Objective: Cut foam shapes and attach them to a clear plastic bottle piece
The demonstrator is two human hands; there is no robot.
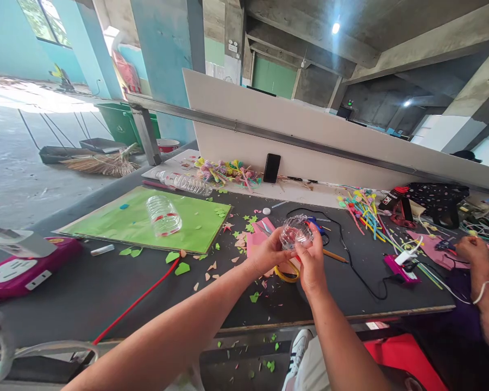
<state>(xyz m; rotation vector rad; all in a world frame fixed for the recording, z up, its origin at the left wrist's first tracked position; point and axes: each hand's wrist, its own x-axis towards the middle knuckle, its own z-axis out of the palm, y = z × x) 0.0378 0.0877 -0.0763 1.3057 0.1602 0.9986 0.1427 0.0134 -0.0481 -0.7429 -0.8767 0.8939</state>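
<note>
A clear, ridged plastic bottle piece [296, 231] is held over the dark table between both hands. My left hand [274, 252] grips its left side, and my right hand [313, 260] has its fingers around the right and near side. Below the hands, yellow-handled scissors [287, 276] lie partly hidden beside pink paper [253, 242]. Another clear bottle piece [163, 216] lies on the green sheet [195, 217] to the left, and a longer clear bottle [185, 182] rests behind it.
Paper scraps [182, 268] are scattered left of my hands. A black phone [271, 168] leans against the back board. Colourful stems [362, 209], a black cable [342, 233] and a magenta power strip [401, 269] lie to the right. Another person's hand [472, 252] is at far right.
</note>
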